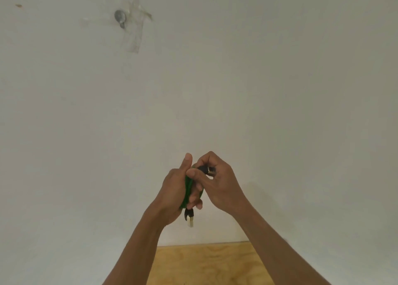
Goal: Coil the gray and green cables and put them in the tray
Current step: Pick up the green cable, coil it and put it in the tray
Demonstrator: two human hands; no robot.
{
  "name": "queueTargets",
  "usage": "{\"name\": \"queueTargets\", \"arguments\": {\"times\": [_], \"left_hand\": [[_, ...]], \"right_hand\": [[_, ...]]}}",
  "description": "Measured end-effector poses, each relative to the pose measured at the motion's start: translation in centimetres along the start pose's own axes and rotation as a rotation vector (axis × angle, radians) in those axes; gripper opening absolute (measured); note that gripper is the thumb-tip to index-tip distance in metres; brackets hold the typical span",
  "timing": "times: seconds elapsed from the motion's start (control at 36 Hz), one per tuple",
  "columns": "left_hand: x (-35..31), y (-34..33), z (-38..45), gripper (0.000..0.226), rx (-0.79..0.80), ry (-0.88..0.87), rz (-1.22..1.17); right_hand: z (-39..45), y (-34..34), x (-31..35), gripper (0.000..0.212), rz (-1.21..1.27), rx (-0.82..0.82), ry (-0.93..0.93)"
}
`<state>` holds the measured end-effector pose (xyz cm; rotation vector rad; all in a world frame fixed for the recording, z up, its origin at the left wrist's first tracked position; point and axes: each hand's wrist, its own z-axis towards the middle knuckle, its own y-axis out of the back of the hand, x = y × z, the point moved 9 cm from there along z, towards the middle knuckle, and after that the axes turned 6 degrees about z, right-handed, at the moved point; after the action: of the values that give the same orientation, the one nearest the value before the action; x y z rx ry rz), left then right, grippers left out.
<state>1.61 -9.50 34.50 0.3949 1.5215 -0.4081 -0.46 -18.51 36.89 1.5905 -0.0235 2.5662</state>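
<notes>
The green cable (188,188) is bunched into a tight coil, held up in front of the wall. My left hand (173,190) grips the coil from the left, thumb pointing up. My right hand (219,185) holds the coil's upper end, where a black plug (207,169) sits between its fingers. A second black plug with a pale metal tip (190,218) hangs below the coil. The gray cable and the tray are out of view.
A plain white wall (280,90) fills most of the view, with a metal fitting (120,17) under strips of clear tape at the upper left. A light plywood tabletop (206,263) shows at the bottom, between my forearms.
</notes>
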Motion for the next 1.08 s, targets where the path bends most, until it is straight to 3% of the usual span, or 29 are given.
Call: {"name": "queueTargets", "arguments": {"times": [0.14, 0.31, 0.56, 0.81, 1.08], "left_hand": [[-1.0, 2.7, 0.1, 0.073, -0.329, -0.119, 0.139], [-0.3, 2.9, 0.5, 0.072, -0.357, -0.087, 0.112], [0.4, 6.4, -0.2, 0.064, -0.701, -0.112, 0.079], [1.2, 6.5, -0.6, 0.068, -0.715, -0.101, 0.071], [2.1, 6.4, -0.7, 0.067, -0.704, -0.102, 0.043]], "right_hand": [[0.5, 0.8, 0.6, 0.026, -0.063, -0.064, 0.031], [0.9, 0.5, -0.5, 0.024, -0.071, -0.07, -0.018], [-1.0, -1.3, -1.0, 0.018, -0.199, -0.076, -0.022], [-2.2, 0.6, 0.5, 0.015, -0.21, -0.394, 0.006], [-2.1, -0.7, -0.4, 0.02, -0.228, -0.304, -0.072]]}}
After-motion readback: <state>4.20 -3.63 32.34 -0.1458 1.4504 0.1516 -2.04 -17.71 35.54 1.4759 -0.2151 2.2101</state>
